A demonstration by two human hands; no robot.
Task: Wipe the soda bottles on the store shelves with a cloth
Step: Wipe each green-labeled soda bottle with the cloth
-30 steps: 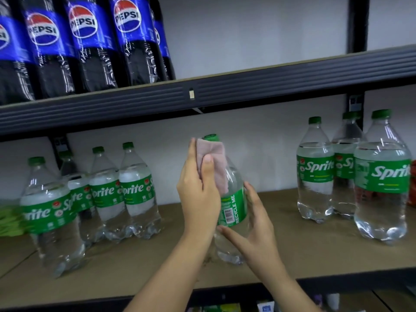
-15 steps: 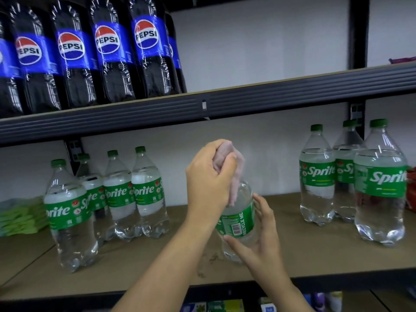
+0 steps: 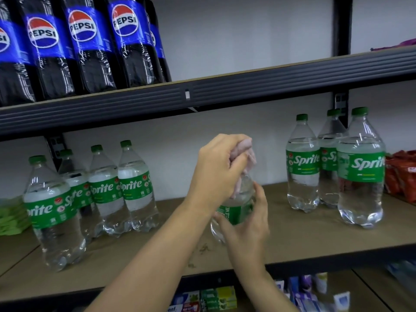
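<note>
Head view. A Sprite bottle (image 3: 236,212) stands on the middle shelf (image 3: 292,239), near its centre and in the gap between two groups of like bottles. The left hand (image 3: 218,170) is curled over the bottle's top and shoulder with a pale pink cloth (image 3: 244,152) bunched in its fingers; the cloth covers the cap and trails down the neck, so the cap itself cannot be seen. The right hand (image 3: 245,230) grips the same bottle lower down, fingers wrapped around the green label, thumb side toward the camera.

To the left of the held bottle, four Sprite bottles (image 3: 94,194) stand upright in a close cluster, the nearest to the shelf's front edge being the leftmost. Farther left, at the frame edge, lies a stack of light green packets (image 3: 11,217). To the right of the held bottle, three more Sprite bottles (image 3: 333,163) stand upright, touching or nearly so; beyond them are red packets (image 3: 403,174).

Above the held bottle runs the dark upper shelf (image 3: 225,93), carrying a row of Pepsi bottles (image 3: 90,46) at its left part. Below the held bottle, small boxed goods (image 3: 216,298) show on a lower shelf, too blurred to identify.
</note>
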